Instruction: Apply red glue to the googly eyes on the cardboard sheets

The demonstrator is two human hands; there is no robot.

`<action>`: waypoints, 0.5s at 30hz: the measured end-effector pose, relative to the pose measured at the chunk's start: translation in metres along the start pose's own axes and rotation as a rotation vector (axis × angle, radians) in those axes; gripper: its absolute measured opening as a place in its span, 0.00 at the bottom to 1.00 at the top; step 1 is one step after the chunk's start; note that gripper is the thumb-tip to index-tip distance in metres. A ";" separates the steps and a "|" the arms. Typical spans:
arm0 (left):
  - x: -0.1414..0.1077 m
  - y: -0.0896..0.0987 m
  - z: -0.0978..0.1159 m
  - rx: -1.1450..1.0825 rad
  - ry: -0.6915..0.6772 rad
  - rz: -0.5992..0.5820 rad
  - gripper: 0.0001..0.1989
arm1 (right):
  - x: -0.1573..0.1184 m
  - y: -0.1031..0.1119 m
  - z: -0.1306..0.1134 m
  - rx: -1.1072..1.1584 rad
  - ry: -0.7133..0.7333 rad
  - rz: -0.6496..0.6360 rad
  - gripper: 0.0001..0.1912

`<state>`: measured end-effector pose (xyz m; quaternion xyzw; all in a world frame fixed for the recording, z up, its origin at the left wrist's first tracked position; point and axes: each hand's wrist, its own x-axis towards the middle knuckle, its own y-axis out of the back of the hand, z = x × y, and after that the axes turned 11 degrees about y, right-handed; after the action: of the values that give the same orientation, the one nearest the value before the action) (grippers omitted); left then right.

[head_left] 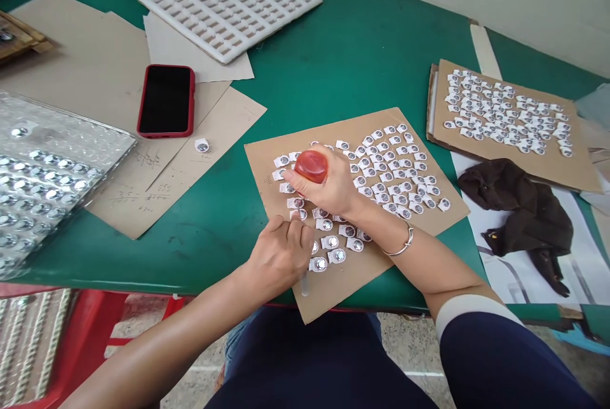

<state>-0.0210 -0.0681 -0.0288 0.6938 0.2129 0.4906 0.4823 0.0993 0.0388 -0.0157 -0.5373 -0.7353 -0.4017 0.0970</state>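
Observation:
My right hand (pixel 336 183) is wrapped round a red, rounded thing (pixel 311 166) that looks like the base of an upturned squeeze bottle; its lower part is hidden in the grip. Closed and knuckles up, my left hand (pixel 283 250) is just below, close to small white tags with shiny round metal pieces. A narrow translucent strip (pixel 305 284) shows under its edge, and I cannot tell whether the fingers hold it. Both hands are over a brown cardboard sheet (pixel 324 298), which carries many such tags (pixel 337 255) in rows.
Left are a phone (pixel 166 101), a lone tag (pixel 202 145) and a clear-wrapped tray of metal pieces (pixel 52 177). A white slotted tray (pixel 229 6) lies at the back. Rightward are another tag-covered cardboard (pixel 515 161) and dark cloth (pixel 524 206). A red stool (pixel 95 333) stands below the green table.

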 end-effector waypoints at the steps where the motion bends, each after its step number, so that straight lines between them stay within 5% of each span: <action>1: 0.000 0.001 -0.002 -0.031 0.008 -0.010 0.12 | 0.000 0.000 0.000 -0.006 0.007 0.004 0.18; 5: 0.009 0.009 -0.018 -0.250 0.092 -0.139 0.09 | 0.002 0.000 -0.003 -0.014 0.026 -0.011 0.18; 11: 0.040 0.021 -0.055 -0.580 0.338 -0.528 0.09 | -0.003 0.010 -0.010 -0.023 -0.036 -0.056 0.18; 15: 0.047 0.020 -0.067 -0.762 0.369 -0.608 0.07 | -0.018 0.016 -0.014 0.017 -0.094 0.012 0.16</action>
<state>-0.0641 -0.0096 0.0150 0.2779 0.2924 0.4852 0.7758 0.1169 0.0178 -0.0091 -0.5591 -0.7392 -0.3691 0.0691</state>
